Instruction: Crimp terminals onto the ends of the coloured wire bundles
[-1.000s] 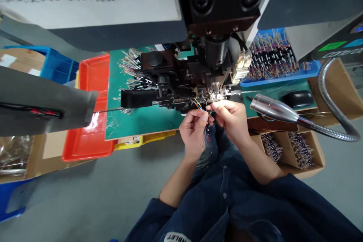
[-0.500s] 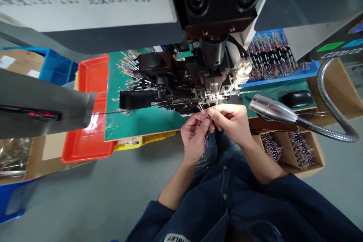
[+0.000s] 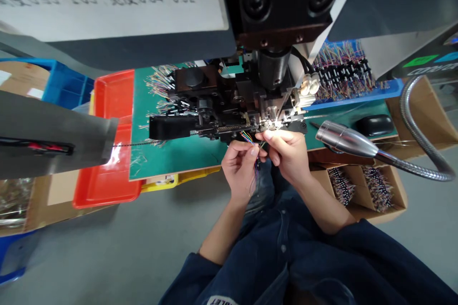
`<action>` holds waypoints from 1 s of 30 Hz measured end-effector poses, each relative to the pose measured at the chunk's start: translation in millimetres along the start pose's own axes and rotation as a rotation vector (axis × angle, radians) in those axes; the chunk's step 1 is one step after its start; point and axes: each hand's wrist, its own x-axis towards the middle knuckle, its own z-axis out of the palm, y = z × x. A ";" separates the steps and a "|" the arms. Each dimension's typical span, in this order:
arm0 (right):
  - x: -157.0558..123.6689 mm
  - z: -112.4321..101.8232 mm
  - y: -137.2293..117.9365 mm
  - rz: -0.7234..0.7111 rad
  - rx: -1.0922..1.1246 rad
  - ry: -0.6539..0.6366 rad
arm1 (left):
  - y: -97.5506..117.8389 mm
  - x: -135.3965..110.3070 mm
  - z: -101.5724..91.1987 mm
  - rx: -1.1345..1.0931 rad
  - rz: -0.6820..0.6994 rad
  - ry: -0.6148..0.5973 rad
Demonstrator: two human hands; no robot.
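Observation:
My left hand [image 3: 239, 167] pinches a small bundle of thin coloured wires [image 3: 246, 137], whose loose ends fan up toward the black crimping machine [image 3: 229, 105]. My right hand [image 3: 287, 152] is closed in a pinch on a single wire from that bundle, fingertips right at the machine's lit crimping point [image 3: 270, 125]. Both hands touch each other just in front of the green table's [image 3: 168, 152] edge. The rest of the wires hangs down between my hands over my lap.
A gooseneck lamp [image 3: 343, 139] points at the crimp point from the right. A red tray [image 3: 110, 162] lies left of the table, a blue tray of wired connectors [image 3: 343, 74] behind right, cardboard boxes of parts [image 3: 361, 188] lower right. A black mouse-like object [image 3: 375, 125] sits on the table.
My hands pulled back slightly from the machine, then moved up to the crimping point again; the right hand's pinch now sits closer to the lit die.

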 end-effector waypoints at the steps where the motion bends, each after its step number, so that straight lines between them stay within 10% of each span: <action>1: 0.2 2.2 0.5 0.016 0.023 0.010 | 0.4 1.0 1.0 -0.002 0.010 0.004; 30: -1.3 10.5 -4.7 0.021 0.067 0.063 | 2.5 5.3 0.5 0.046 0.079 -0.008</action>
